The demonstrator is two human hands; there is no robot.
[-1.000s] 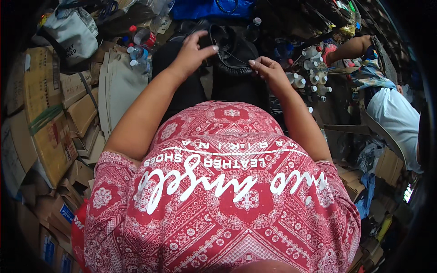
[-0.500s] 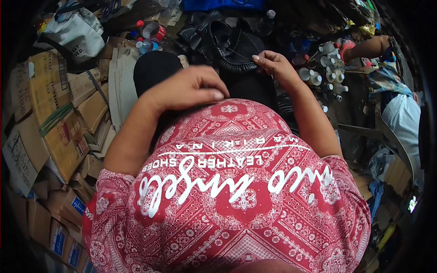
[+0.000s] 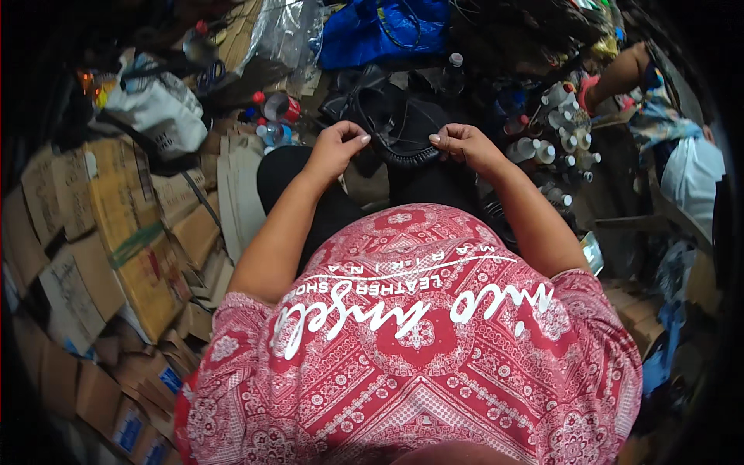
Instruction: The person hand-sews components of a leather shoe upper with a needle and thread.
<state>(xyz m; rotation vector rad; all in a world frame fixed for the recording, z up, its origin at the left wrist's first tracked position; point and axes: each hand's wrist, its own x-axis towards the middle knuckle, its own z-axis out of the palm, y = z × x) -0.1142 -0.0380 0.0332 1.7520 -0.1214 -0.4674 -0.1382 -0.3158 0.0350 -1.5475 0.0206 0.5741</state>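
A black leather shoe [image 3: 415,122] with a puckered, stitched rim rests over my dark-clothed leg, in front of my shirt. A thin thread [image 3: 407,139] runs across it toward my right fingers. My right hand [image 3: 463,146] pinches at the shoe's right edge, thumb and forefinger closed on the thread. Just left of the shoe is my left hand [image 3: 341,149], its thumb and forefinger pinched together. What those fingers hold, if anything, is too small to make out. More black leather [image 3: 353,89] lies crumpled beyond the shoe.
Stacked cardboard [image 3: 143,256] fills the left. Several plastic bottles [image 3: 562,128] stand at the right, with another dark bottle [image 3: 453,74] behind the shoe. A blue bag [image 3: 380,35] lies at the back. Another person's arm [image 3: 620,77] shows at the far right.
My left hand has moved forward from beside my belly to the shoe's left side, and its fingers now pinch. My right hand stays at the shoe's right edge. The view has tilted up slightly.
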